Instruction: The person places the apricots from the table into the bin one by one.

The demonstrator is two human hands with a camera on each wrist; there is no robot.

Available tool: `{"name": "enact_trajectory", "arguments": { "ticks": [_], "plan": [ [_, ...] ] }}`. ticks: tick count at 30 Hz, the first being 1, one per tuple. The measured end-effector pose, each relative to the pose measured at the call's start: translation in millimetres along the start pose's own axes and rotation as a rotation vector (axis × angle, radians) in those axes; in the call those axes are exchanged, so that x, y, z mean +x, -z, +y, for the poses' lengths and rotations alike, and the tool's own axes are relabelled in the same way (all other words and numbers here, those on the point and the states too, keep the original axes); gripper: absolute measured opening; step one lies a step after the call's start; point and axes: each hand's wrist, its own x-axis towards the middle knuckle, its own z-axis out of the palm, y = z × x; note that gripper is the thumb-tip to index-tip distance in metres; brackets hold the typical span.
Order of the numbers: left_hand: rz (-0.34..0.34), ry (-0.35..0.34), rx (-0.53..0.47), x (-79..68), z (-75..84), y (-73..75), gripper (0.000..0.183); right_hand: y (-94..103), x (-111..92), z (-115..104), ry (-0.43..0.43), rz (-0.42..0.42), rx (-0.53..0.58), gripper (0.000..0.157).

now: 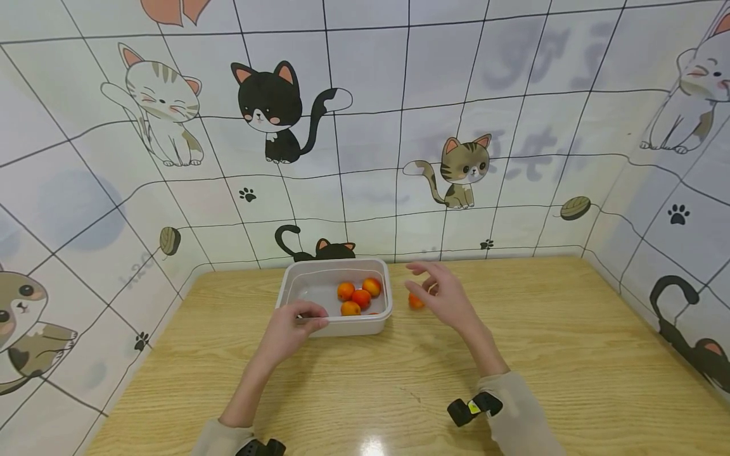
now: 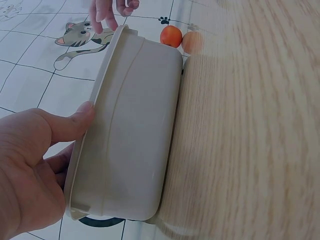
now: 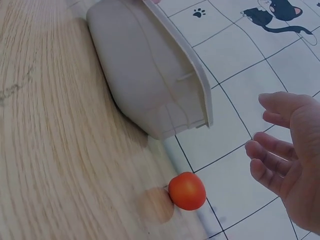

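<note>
A light grey plastic container (image 1: 342,326) stands on the table with several small round orange-red fruits (image 1: 362,298) gathered toward its right side. My left hand (image 1: 293,330) pinches the near rim, thumb outside and fingers over the inner side, as the left wrist view (image 2: 37,165) shows. To the right of the container, one loose orange-red fruit (image 3: 187,191) sits on the wood. Over that fruit hovers my right hand (image 1: 445,296), its fingers loosely bent and spread. In the right wrist view a gap shows between the right hand (image 3: 295,155) and the loose fruit.
The wooden table (image 1: 365,386) ends at a wall (image 1: 371,145) with a cat-print covering, close behind the container. Similar covering rises on the left and right sides. Black straps with small devices (image 1: 474,408) sit at both sleeve cuffs.
</note>
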Motion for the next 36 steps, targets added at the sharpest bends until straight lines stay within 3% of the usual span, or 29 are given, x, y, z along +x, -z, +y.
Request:
{"name": "enact_trajectory", "arguments": {
  "ticks": [13, 21, 36],
  "plan": [
    [-0.003, -0.005, -0.004, -1.3, 2.4, 0.7, 0.008, -2.5, -3, 25, -0.045, -0.002, -0.020, 0.039],
    [-0.001, 0.005, -0.010, -1.4, 3.4, 0.3, 0.008, -4.3, -7, 35, -0.118, -0.059, -0.032, 0.044],
    [-0.005, 0.012, -0.020, -1.3, 3.3, 0.4, 0.009, -12.0, -12, 53, -0.174, -0.142, -0.163, 0.047]
  ]
}}
